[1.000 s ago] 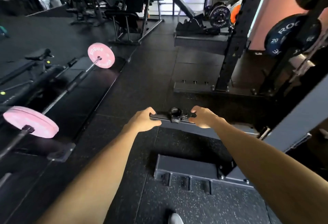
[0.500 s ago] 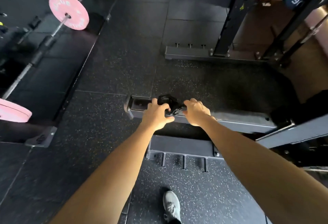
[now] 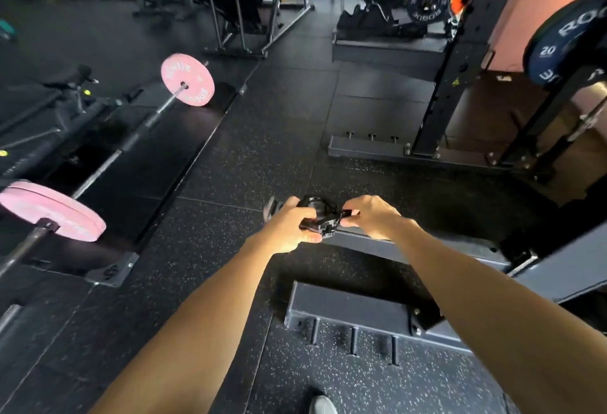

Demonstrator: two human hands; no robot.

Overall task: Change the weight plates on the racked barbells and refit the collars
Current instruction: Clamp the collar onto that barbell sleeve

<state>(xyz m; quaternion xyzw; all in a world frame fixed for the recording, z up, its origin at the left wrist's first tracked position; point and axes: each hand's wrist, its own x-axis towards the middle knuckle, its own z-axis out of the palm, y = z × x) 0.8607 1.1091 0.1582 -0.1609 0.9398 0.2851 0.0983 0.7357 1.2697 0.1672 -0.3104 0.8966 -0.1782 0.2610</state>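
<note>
Head view: the left hand (image 3: pixel 289 224) curls around the near side of a black clamp collar (image 3: pixel 320 215), thumb and fingers wrapped on its ring, while the right hand (image 3: pixel 374 216) pinches the collar's lever tab, which sticks out toward the right. Both hands are closed on the collar; neither is free. The collar is held in the air between the two hands, above the dark steel foot of the rack (image 3: pixel 410 244) that runs across the floor, not on any bar sleeve.

The step in hand looks like working the lever open so the ring can slide onto a sleeve. To do it well, the left hand should steady the ring without covering the bore, and the right should swing the lever fully out, away from the ring, before the collar is carried over.

The collar's bore faces roughly upward toward the camera, and its long axis, ring to lever tip, runs left to right across the view, slightly tilted.

Farther out on the left lies a barbell (image 3: pixel 131 142) with pink bumper plates (image 3: pixel 187 80), well apart from the hands. A blue 20 plate (image 3: pixel 558 42) hangs on the rack at the right.
</note>
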